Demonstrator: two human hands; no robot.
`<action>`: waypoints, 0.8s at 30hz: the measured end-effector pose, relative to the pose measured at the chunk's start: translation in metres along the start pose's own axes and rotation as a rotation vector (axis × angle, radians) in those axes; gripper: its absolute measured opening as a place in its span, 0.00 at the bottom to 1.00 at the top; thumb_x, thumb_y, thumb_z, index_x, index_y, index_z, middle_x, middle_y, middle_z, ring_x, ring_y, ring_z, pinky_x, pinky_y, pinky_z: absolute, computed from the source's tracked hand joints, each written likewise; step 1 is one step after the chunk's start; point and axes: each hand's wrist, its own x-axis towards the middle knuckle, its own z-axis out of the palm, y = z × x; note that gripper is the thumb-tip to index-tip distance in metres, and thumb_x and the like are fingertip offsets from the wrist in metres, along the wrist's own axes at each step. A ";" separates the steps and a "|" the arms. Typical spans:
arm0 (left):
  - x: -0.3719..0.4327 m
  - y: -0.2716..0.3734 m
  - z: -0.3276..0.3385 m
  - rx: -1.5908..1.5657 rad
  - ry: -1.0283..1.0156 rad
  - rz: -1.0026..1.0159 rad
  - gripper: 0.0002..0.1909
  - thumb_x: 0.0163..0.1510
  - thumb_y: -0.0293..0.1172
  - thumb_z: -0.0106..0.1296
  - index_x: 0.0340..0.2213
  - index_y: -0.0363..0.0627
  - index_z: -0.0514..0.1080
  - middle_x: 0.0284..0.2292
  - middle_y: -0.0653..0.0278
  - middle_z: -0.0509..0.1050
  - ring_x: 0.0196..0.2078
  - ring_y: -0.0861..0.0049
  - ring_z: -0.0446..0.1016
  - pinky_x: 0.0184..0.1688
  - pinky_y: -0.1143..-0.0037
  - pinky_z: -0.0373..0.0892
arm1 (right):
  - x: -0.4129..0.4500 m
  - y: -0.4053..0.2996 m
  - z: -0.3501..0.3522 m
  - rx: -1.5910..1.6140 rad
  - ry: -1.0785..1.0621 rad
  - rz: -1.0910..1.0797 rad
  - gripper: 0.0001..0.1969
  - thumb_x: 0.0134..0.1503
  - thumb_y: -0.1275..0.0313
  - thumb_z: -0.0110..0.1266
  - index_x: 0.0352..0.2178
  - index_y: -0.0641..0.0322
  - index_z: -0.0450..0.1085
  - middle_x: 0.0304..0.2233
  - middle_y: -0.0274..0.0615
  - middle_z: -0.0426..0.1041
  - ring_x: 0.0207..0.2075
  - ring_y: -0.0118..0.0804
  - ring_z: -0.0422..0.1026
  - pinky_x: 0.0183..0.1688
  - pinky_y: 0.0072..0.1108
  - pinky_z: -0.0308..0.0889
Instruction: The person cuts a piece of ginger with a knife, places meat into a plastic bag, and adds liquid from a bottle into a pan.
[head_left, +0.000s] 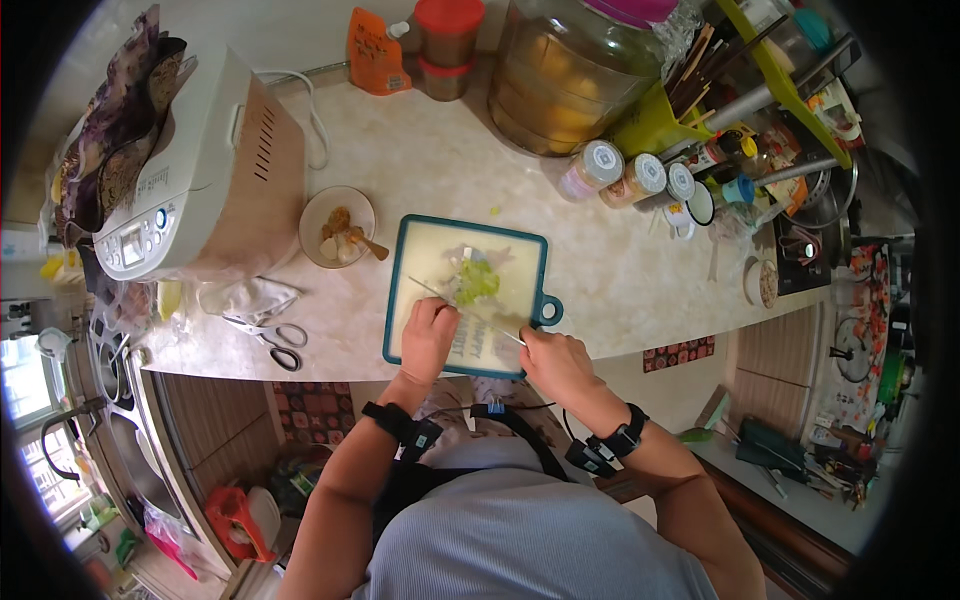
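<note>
A cutting board with a dark teal rim lies on the counter before me. A small heap of chopped light-green vegetable rests on its upper middle, with a few pale pieces beside it. My right hand is closed round the handle of a kitchen knife at the board's lower right. The blade slants up and left across the board, below the green heap. My left hand is over the board's lower left, its bent fingertips at the blade. Whether these fingers touch or hold the blade cannot be told.
Left of the board stand a bowl with a small wooden spoon, scissors, a white cloth and a bread machine. Lidded jars, an enamel mug and a large glass jar stand at the back right.
</note>
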 end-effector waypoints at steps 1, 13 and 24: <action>0.000 0.000 0.000 -0.004 0.001 -0.002 0.07 0.35 0.21 0.50 0.22 0.43 0.66 0.26 0.62 0.64 0.29 0.67 0.64 0.28 0.73 0.64 | 0.000 0.000 0.000 -0.003 -0.002 0.002 0.06 0.45 0.73 0.43 0.22 0.66 0.62 0.15 0.51 0.67 0.20 0.50 0.68 0.23 0.34 0.64; -0.003 -0.002 -0.020 -0.157 -0.024 -0.096 0.10 0.36 0.23 0.53 0.25 0.41 0.66 0.27 0.61 0.64 0.31 0.65 0.64 0.30 0.73 0.64 | -0.001 -0.003 0.000 0.001 0.029 -0.047 0.04 0.44 0.74 0.43 0.22 0.65 0.62 0.15 0.50 0.67 0.19 0.48 0.69 0.22 0.33 0.64; -0.004 -0.009 -0.012 -0.097 -0.046 -0.064 0.07 0.37 0.23 0.52 0.22 0.42 0.66 0.24 0.62 0.65 0.28 0.66 0.65 0.28 0.73 0.64 | 0.015 -0.003 0.016 0.078 0.078 -0.062 0.05 0.45 0.73 0.43 0.23 0.64 0.62 0.15 0.48 0.67 0.19 0.49 0.68 0.22 0.34 0.63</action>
